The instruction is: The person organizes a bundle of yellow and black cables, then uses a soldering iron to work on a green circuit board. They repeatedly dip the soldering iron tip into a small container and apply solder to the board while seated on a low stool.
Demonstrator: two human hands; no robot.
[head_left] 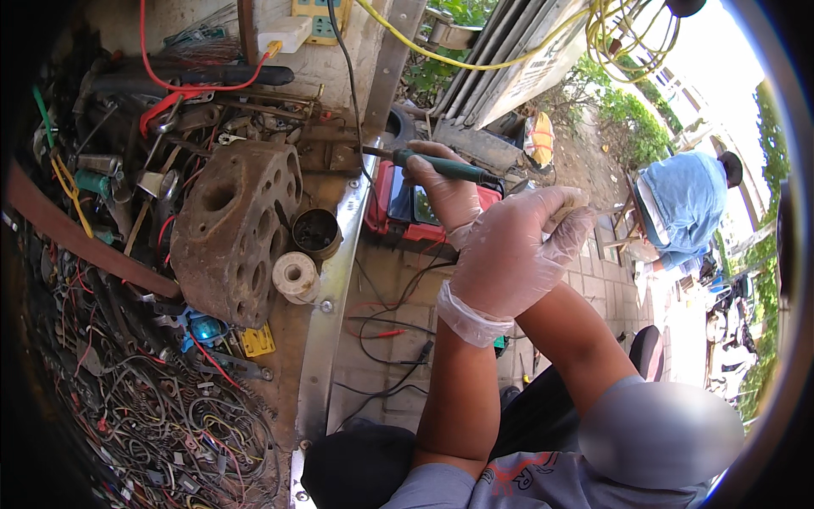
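Observation:
My arms cross. My right hand (447, 197), in a clear plastic glove, grips the green handle of a soldering iron (458, 168), whose metal end points left. In front, my left hand (513, 246), gloved too, reaches over toward the right with thumb and fingers brought together. Something small and pale may sit in that pinch; it is too unclear to name. Behind the right hand, partly covered by it, stands a red case (390, 204) with a dark screen.
To the left, a bench carries a rusty metal block (237, 229), a white spool (296, 277), a round tin (316, 233) and a heap of wires (178, 424). Black leads (373, 327) lie on the paving. A yellow cable (475, 64) hangs above. A person in blue (682, 204) sits at the right.

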